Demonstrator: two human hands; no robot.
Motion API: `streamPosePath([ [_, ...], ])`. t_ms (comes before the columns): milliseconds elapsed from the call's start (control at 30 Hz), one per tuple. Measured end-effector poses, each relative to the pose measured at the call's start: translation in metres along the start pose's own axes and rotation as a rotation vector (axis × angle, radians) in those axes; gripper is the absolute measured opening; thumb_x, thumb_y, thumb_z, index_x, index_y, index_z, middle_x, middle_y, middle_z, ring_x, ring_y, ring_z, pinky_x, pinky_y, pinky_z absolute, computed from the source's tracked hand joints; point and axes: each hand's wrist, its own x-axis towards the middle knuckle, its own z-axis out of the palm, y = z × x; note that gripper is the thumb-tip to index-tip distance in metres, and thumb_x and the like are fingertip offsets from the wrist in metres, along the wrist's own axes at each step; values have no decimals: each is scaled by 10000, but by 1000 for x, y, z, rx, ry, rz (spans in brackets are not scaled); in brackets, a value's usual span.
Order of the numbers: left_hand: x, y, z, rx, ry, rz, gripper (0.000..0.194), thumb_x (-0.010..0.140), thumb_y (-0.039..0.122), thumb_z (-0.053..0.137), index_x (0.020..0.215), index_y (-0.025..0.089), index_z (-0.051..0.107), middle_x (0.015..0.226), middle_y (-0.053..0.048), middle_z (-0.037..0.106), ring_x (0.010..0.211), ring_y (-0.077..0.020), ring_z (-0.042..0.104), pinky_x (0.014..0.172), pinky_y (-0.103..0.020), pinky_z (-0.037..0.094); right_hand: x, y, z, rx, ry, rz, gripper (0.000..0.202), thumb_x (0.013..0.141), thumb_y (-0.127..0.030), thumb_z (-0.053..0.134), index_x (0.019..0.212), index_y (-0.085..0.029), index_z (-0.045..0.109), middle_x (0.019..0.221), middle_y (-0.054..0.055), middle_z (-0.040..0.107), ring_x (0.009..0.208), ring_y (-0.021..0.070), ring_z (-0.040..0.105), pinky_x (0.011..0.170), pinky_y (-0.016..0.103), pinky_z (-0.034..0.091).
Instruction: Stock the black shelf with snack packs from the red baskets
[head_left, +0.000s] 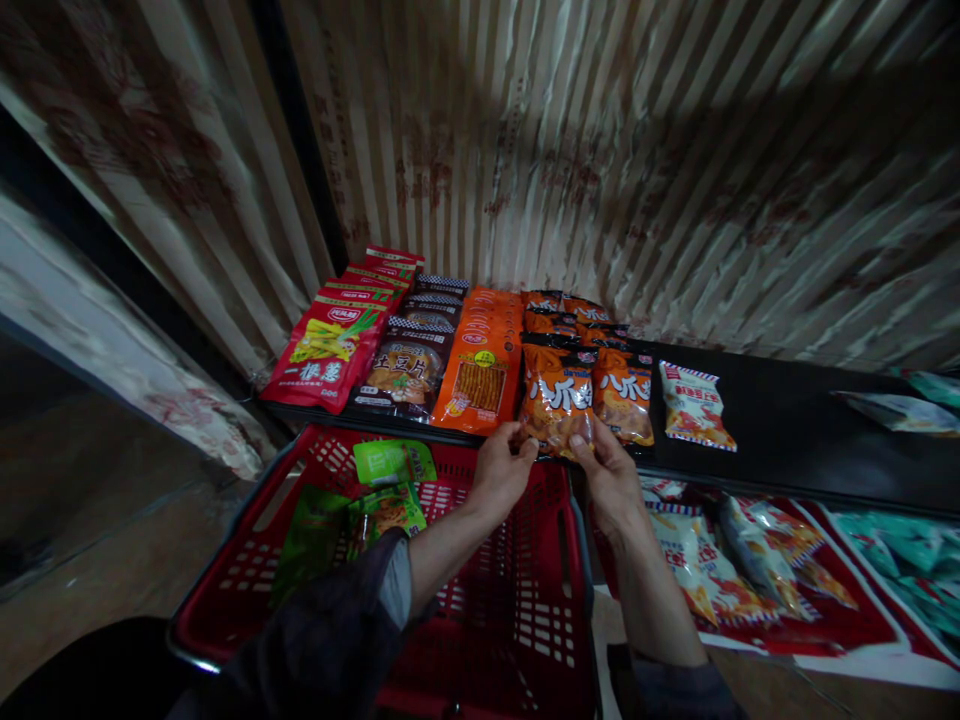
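Note:
An orange and black snack bag [557, 400] lies at the front of its rows on the black shelf. My left hand [504, 470] is closed at the bag's lower left corner, thumb and fingers pinched together. On the lower right corner my right hand [611, 480] is closed too, its thumb on the front face and its fingers behind. A matching snack bag [626, 393] lies just right of it. To the left, an orange packet of stick snacks [480, 370] lies close to my left hand.
Brown potato-slice bags [405, 365] and red snack bags [330, 345] line the shelf's left end. One white shrimp-picture bag [696, 405] lies on the black shelf [780, 430]. Below stand a red basket [517, 600] holding green packets [390, 510] and a box of white bags [697, 560]. Pleated curtain [480, 130] hangs behind.

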Motion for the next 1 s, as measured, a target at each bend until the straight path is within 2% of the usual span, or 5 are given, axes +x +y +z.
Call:
streamPosePath([
  [133,4,-2,1,91,-5,40,152,807,166,621,955,171,654,940,-55,708,848,-170,644,820,-288,493,2,3,0,-12,39,20,592,696,-472,789,1227,-247,656,1253,46,694,1207,277,601,1108,489,386],
  [367,4,3,-2,273,16,103,386,828,218,643,1202,142,589,1129,-128,679,1023,-225,640,940,-361,481,10,17,-6,-125,105,-11,689,702,-505,762,1292,-187,602,1318,98,649,1220,275,590,1111,475,378],
  [700,-1,21,-2,756,-29,272,513,882,260,583,1356,94,479,1340,-160,585,1273,-262,523,1104,-393,403,12,25,-13,-438,64,-157,467,797,-545,624,1089,-182,663,1062,96,730,1000,272,659,954,474,486],
  [867,3,26,1,811,-47,280,543,901,308,559,1383,82,455,1416,-167,530,1328,-273,472,1142,-394,359,11,24,-14,-593,105,-251,444,839,-556,559,1043,-176,662,1034,113,708,984,278,640,936,486,483],
  [1000,7,30,3,786,-79,239,554,894,320,573,1393,116,443,1428,-151,530,1340,-270,473,1140,-393,358,8,21,-12,-799,164,-393,454,868,-564,497,1007,-167,667,1013,146,678,964,294,619,872,483,509],
])
